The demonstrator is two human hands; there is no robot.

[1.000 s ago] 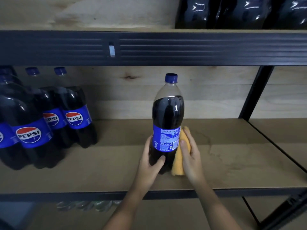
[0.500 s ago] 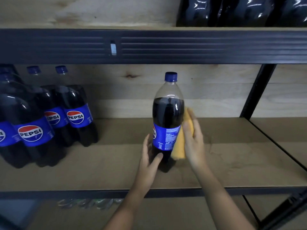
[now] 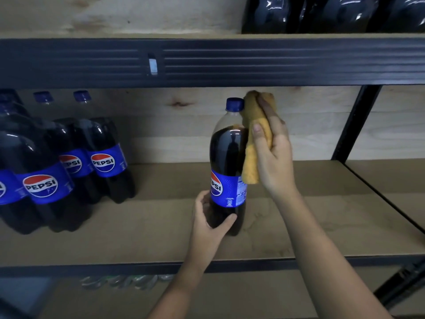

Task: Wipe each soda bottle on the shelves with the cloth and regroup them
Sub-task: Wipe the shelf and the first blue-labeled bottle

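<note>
One Pepsi bottle (image 3: 226, 162) with a blue cap and blue label stands upright alone in the middle of the wooden shelf (image 3: 161, 240). My left hand (image 3: 210, 223) grips its dark lower part near the base. My right hand (image 3: 272, 148) holds a folded orange cloth (image 3: 251, 143) pressed against the bottle's right side, from the cap down to the top of the label. A group of several more Pepsi bottles (image 3: 69, 162) stands together at the shelf's left end.
A black metal beam (image 3: 230, 62) of the upper shelf runs just above the bottle cap. Dark bottles (image 3: 333, 13) fill the upper shelf at the right. A black upright post (image 3: 354, 125) divides this shelf from the bay on the right. Pale bottle tops (image 3: 124, 280) show on the level below.
My right hand has slid the cloth up the bottle's right side, from the label to the neck and cap. The bottle has turned, so the Pepsi logo now shows. My left hand stays at the base.
</note>
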